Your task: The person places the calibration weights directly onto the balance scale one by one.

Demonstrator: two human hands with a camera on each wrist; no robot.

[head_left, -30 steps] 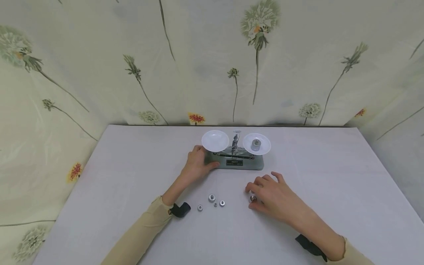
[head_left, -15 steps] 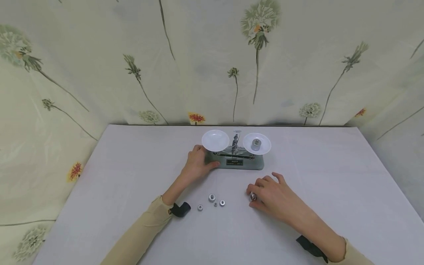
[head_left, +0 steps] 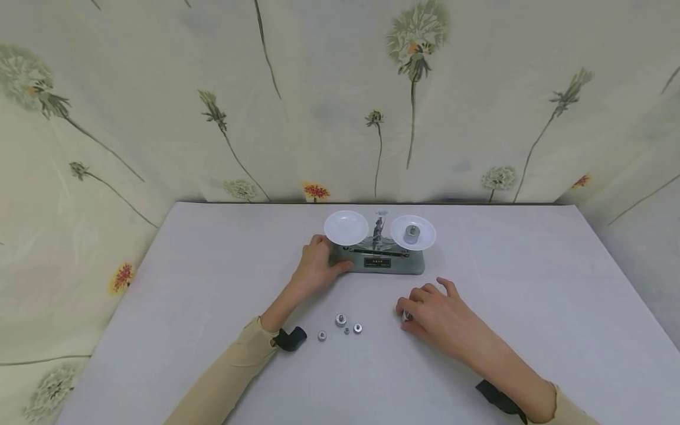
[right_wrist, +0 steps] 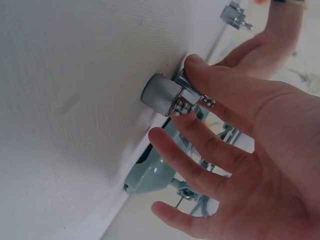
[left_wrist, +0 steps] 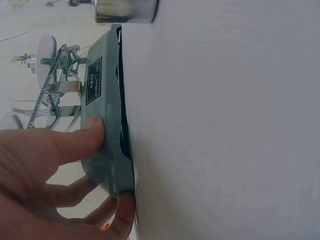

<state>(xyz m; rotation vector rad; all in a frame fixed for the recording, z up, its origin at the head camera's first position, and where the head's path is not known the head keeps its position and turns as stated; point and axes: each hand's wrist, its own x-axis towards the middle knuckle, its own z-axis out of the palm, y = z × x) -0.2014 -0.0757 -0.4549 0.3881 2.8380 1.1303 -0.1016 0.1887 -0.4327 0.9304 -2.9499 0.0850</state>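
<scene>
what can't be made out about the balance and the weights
- Nameplate: lettering too small to read in the head view.
- Weight at the right hand: mostly covered by that hand in the head view.
- Loose weights: any markings too small in the head view.
- Metal cylinder: cut off by the top edge in the left wrist view.
- Balance: partly hidden behind the right hand in the right wrist view.

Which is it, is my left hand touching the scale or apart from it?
Touching: in the left wrist view, the left hand has its thumb against the front of the scale.
</scene>
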